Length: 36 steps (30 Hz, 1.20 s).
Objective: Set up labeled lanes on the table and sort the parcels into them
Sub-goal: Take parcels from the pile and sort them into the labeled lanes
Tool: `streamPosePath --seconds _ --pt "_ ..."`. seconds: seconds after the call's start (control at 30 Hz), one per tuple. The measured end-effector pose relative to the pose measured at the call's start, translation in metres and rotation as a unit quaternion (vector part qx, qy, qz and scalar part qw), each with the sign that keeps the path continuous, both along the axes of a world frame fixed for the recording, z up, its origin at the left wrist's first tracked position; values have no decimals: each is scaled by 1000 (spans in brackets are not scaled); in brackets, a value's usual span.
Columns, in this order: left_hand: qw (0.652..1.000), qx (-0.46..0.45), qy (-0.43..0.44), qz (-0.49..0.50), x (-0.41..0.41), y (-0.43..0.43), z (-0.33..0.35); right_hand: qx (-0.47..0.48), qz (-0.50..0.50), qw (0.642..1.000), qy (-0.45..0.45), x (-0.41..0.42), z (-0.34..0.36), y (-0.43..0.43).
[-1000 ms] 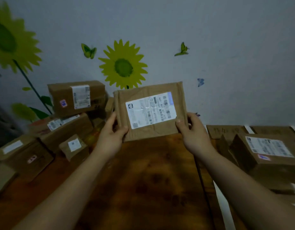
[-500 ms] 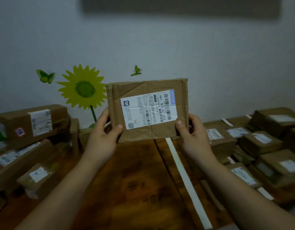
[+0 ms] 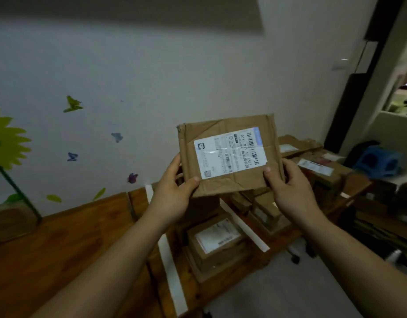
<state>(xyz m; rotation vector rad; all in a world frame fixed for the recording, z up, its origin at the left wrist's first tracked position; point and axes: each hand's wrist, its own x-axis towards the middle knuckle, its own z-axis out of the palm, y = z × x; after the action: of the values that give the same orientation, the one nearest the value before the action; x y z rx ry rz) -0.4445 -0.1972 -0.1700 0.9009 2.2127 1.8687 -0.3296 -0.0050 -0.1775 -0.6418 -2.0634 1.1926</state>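
You've swung right with the parcel (image 3: 230, 154), now held above the tape strips (image 3: 241, 222) on the table (image 3: 60, 249); your left hand (image 3: 172, 198) and right hand (image 3: 289, 191) pinch its lower corners, thumbs in front, so choosing its lane looks next

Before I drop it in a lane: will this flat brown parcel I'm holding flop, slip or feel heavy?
Probably light: left hand and right hand hold the flat brown parcel up by its lower corners. Likely stiff: no sag shows. Its creased wrap probably won't slip.
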Motion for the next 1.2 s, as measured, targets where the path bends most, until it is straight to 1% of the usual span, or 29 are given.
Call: streamPosePath --seconds 0.13,0.3,0.4,0.5,0.6,0.7,0.77,0.8,0.83,0.87,0.9,0.93,0.97,1.0,1.07,1.2 --pt "995 -51 -87 11 10 28 -38 1 41 995 -96 7 -38 35" --pt "972 -134 -181 70 13 18 -76 -45 121 973 -191 -17 -83 40" --pt "957 -150 -235 82 13 10 -94 -53 152 957 -241 -32 -104 35" --pt "949 -164 -258 70 14 7 -113 -56 156 948 -272 -40 -124 34" --pt "949 -166 -262 55 11 12 -123 -70 153 946 -276 -48 -134 40" --pt "950 -154 -264 62 6 18 -126 -81 133 946 -283 -57 -137 46" --pt "949 -175 -257 55 1 21 -128 -54 131 948 -284 -63 -138 46" --pt "948 -194 -248 46 -1 22 -129 -3 130 952 -278 -64 -140 45" --pt "949 -209 -233 40 -4 23 -129 72 127 951 -271 -64 -139 43" --pt "951 -225 -206 43 -6 22 -129 156 124 942 -268 -63 -139 40" --pt "956 -244 -157 51 -9 20 -131 219 134 928 -271 -62 -138 38" --pt "954 -282 -92 52 -12 17 -133 243 153 915 -284 -63 -137 35" --pt "942 -331 -28 39 -14 15 -136 244 173 906 -300 -64 -136 33" --pt "925 -378 3 22 -15 13 -137 235 184 902 -312 -65 -136 32" --pt "904 -428 3 1 -20 10 -141 248 186 892 -329 -67 -133 32" --pt "885 -466 11 -5 -30 4 -132 291 189 862 -371 -74 -118 26"
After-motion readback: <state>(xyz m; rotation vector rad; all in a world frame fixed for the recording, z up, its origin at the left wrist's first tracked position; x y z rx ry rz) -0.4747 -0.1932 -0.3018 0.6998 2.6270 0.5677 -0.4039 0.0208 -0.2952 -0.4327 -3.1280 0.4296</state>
